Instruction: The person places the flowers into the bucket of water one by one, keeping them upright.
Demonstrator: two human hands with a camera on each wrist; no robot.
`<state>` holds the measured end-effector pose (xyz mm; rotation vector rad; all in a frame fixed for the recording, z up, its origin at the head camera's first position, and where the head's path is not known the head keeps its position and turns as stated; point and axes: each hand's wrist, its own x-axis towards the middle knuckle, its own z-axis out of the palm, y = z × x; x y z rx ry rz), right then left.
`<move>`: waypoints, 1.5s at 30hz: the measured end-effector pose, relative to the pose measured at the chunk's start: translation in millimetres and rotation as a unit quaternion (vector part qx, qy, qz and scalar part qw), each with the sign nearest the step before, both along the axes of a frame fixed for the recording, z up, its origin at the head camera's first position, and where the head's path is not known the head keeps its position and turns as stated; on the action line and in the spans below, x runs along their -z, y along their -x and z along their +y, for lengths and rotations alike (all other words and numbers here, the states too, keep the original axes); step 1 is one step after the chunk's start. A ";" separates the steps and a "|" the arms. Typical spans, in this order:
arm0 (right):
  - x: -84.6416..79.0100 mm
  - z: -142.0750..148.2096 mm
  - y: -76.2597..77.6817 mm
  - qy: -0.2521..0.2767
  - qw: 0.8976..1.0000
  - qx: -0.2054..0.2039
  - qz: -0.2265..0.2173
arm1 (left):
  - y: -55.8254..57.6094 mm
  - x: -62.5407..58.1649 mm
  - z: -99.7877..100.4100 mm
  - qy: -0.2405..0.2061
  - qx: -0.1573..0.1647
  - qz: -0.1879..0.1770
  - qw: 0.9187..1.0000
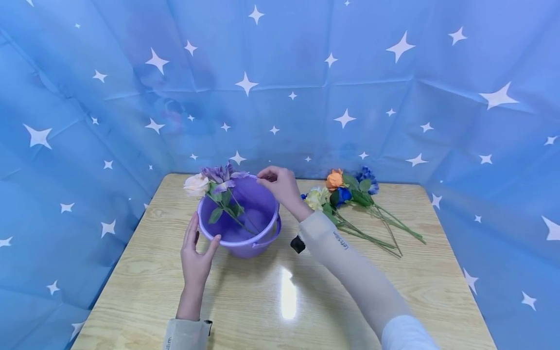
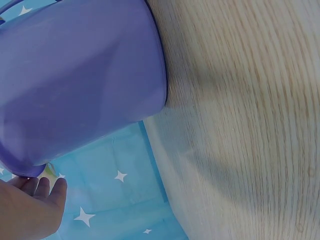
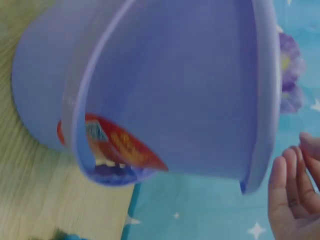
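A purple bucket point(image 1: 245, 250) stands upright on the table. A white rose point(image 1: 196, 185) and a purple flower point(image 1: 222, 176) lean in it, their heads past the far left of the rim and their stems inside. My left hand point(image 1: 196, 257) touches the bucket's left side, straight fingers along the outside and thumb at the front rim. In the left wrist view, fingertips point(image 2: 59, 186) meet the rim. My right hand point(image 1: 284, 187) is by the far right of the rim, fingers loosely bent. The right wrist view shows it just off the rim point(image 3: 267, 100), holding nothing.
The bucket's handle point(image 1: 273, 238) hangs down at its right front. Right of it lie several flowers: a pale yellow one point(image 1: 316, 198), an orange rose point(image 1: 335, 180), a blue rose point(image 1: 344, 195) and a blue-violet bloom point(image 1: 368, 179). A starry blue cloth point(image 1: 288, 131) surrounds the wooden table point(image 1: 245, 306).
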<state>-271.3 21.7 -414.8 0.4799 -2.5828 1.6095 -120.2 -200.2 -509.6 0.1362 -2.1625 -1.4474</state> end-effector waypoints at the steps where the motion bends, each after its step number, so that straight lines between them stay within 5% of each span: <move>1: -0.2 3.3 0.6 0.002 1.000 0.002 0.002 | -0.1 -0.1 -0.2 0.001 0.000 0.001 1.000; 45: 61.4 166.9 6.5 0.028 0.986 0.162 -0.036 | 0.1 1.4 0.0 -0.006 0.004 0.000 1.000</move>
